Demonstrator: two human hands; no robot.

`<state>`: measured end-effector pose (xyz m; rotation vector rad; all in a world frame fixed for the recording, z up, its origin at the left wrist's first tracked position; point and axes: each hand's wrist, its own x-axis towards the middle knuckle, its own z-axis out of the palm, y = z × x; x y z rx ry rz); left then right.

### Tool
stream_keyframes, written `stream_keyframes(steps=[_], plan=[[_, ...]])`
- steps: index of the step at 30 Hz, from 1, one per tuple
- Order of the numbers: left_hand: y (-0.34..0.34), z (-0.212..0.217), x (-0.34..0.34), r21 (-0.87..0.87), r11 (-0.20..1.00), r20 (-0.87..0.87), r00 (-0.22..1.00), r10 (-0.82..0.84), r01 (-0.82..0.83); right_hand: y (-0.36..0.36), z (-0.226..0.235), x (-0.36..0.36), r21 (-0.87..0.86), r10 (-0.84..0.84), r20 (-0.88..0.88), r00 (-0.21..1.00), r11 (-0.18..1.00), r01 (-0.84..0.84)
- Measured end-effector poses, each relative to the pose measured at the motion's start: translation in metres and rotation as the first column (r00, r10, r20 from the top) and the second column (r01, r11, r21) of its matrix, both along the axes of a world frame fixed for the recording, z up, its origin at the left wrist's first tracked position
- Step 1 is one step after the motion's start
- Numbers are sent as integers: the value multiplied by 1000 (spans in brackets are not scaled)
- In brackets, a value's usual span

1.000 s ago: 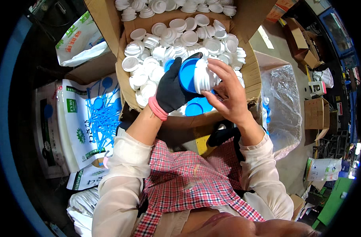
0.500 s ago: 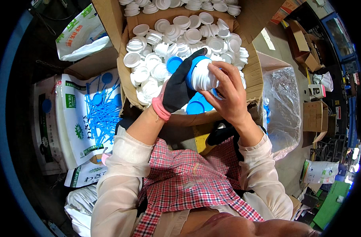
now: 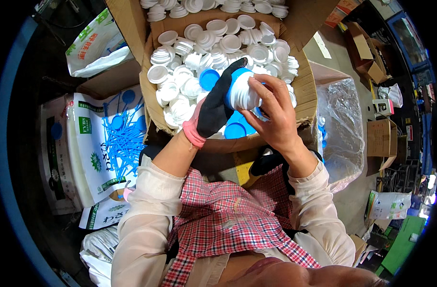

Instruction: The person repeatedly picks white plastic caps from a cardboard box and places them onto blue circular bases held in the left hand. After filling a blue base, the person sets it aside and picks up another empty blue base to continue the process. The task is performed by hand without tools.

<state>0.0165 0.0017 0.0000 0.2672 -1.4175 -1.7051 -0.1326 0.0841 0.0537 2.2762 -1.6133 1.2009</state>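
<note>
My left hand (image 3: 214,107), in a black glove with a pink cuff, is closed around a round blue plastic cap (image 3: 237,74). A white ribbed, bellows-like plastic piece (image 3: 243,93) sits against the cap's right side. My bare right hand (image 3: 277,111) has its fingers and thumb on the white piece from the right. Both hands are over the near part of a cardboard box (image 3: 306,93) full of similar white ribbed pieces (image 3: 216,43). Blue caps (image 3: 209,80) lie among them, with more below my hands; their shapes are partly hidden.
On the left, thin blue sticks and discs (image 3: 120,138) lie on a printed white sack (image 3: 87,158). To the right stands a box lined with clear plastic (image 3: 343,129). Farther right are open cartons (image 3: 381,138) and a green case (image 3: 402,246).
Both hands keep their hold on the cap and the white piece, with only slight finger movement. The box has shifted slightly left and up in the view.
</note>
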Motion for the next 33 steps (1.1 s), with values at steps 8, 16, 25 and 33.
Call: stream_keyframes(steps=[8, 16, 25, 33], plan=[[-1, 7, -8, 88, 975, 97, 972, -212, 204, -12, -14, -22, 319, -144, 813, 564, 921, -224], [23, -6, -21, -358, 926, 548, 776, 311, -118, -33, -54, -29, 256, -317, 775, 546, 948, 186], [26, -47, -35, -174, 939, 446, 826, 343, -296, -40, -61, -39, 317, -346, 806, 480, 938, 142], [30, -31, -41, -321, 909, 505, 764, 402, -266, -43, -68, -49, 355, -364, 913, 184, 931, 84]])
